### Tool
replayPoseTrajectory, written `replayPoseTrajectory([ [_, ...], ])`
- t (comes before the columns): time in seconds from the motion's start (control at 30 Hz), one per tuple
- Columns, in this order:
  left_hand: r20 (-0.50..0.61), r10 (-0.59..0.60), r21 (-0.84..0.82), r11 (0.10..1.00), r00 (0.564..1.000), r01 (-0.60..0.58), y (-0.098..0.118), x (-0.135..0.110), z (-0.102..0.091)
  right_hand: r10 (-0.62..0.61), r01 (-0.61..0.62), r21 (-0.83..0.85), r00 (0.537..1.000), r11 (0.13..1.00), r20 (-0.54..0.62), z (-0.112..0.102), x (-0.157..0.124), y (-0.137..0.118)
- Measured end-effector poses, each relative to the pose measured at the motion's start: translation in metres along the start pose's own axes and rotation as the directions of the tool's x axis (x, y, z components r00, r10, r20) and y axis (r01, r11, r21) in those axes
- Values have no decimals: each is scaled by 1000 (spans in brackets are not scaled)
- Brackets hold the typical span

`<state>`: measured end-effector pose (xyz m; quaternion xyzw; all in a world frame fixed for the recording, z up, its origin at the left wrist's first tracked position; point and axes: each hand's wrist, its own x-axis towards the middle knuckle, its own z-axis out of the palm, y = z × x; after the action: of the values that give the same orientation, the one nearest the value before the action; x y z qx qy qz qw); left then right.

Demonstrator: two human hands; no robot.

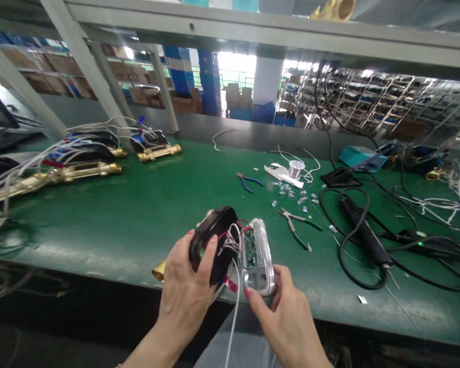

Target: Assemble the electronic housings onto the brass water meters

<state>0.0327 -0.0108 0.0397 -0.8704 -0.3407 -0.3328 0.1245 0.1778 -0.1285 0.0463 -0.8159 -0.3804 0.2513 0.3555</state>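
My left hand point(187, 276) grips a black meter housing point(220, 220) from above, its fingers over the rim. A brass pipe end point(159, 271) sticks out at the housing's left. My right hand point(285, 312) pinches the lower corner of a clear plastic case point(267, 255), tilted up beside the housing. Inside the case shows a green circuit board point(250, 248). Red and white wires point(233, 237) run between board and housing. From the housing a white cable point(235, 312) hangs over the table edge, near a red tag point(232, 285). The housing's inside is mostly hidden.
Blue-handled pliers point(249, 181) and green-handled cutters point(297, 225) lie beyond the case, near small parts point(287, 191) and a wire spool point(296, 169). A black corded tool point(364, 232) lies right. Brass meters point(88, 171) with cables crowd the left. A shelf beam point(253, 30) crosses above.
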Motion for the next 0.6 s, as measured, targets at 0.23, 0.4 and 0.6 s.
replayPoseTrajectory([
  [0.23,-9,14,-43,999,1000,-15,2,-8,3,-20,13,104,998,995,62,-27,21,-12],
  [0.4,-2,9,-43,999,1000,-9,3,-6,4,-27,11,109,989,994,149,-37,46,-16],
  [0.6,-18,14,-31,999,1000,-15,6,-8,6,-112,120,-49,983,991,147,-44,78,-36],
])
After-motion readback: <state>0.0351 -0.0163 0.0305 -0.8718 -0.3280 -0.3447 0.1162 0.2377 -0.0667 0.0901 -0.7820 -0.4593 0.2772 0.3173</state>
